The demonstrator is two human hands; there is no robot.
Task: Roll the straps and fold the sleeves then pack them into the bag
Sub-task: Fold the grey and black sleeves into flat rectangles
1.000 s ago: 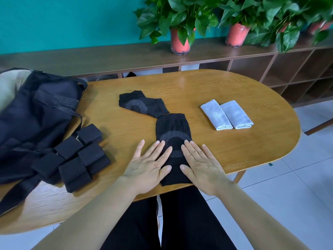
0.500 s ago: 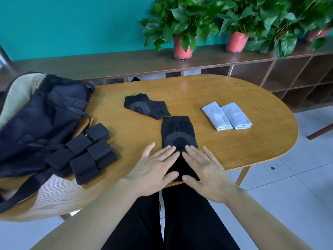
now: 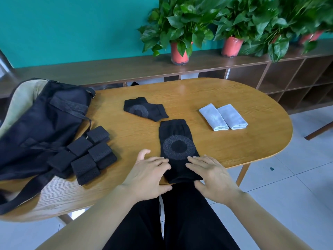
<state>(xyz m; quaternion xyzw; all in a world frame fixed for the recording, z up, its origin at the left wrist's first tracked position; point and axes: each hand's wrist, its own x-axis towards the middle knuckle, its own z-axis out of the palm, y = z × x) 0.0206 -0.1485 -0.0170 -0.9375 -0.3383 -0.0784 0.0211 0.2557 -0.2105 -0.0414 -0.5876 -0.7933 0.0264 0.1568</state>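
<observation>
**Both hands flat on an unfolded knee sleeve**

A black knee sleeve (image 3: 177, 147) with a grey ring on it lies stretched out flat at the near edge of the wooden table (image 3: 234, 141), its near end at the table's rim. The left hand (image 3: 149, 175) rests on its near left side with the fingers straight and close together. The right hand (image 3: 214, 175) rests on its near right side, fingers straight and slightly apart. Neither hand grips anything.

Just beyond it lies a folded black sleeve (image 3: 144, 110). To the right, two folded grey sleeves (image 3: 222, 117) lie side by side, touching. To the left, a cluster of rolled black straps (image 3: 88, 156) lies against the black bag (image 3: 41, 127). Potted plants (image 3: 180, 29) stand on a shelf (image 3: 108, 69) behind.
</observation>
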